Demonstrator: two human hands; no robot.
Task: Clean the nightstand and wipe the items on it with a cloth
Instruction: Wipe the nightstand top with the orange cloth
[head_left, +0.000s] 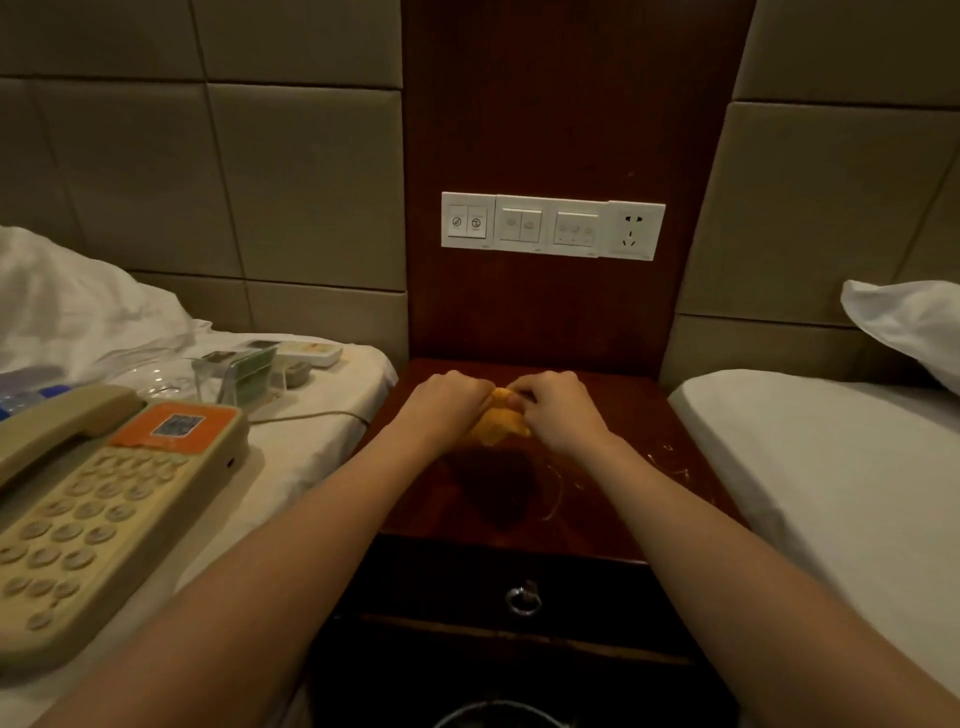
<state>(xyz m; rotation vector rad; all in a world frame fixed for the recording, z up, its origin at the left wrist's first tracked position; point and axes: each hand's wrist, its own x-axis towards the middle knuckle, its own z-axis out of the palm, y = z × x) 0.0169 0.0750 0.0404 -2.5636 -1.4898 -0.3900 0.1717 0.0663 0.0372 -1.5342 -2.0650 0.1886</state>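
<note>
Bunching a yellow cloth (497, 422) between both hands at the nightstand (613, 499).
Lying far left on a bed, beige telephone (104, 514) with orange QR-code label (176, 427), print too blurred to read; then left hand (448, 406) and right hand (563, 411) close together, both clamped on the cloth between them, over the dark wood top near its back.

Padded beige wall (156, 171), wood panel (561, 104) w/ switches (550, 226).
</note>
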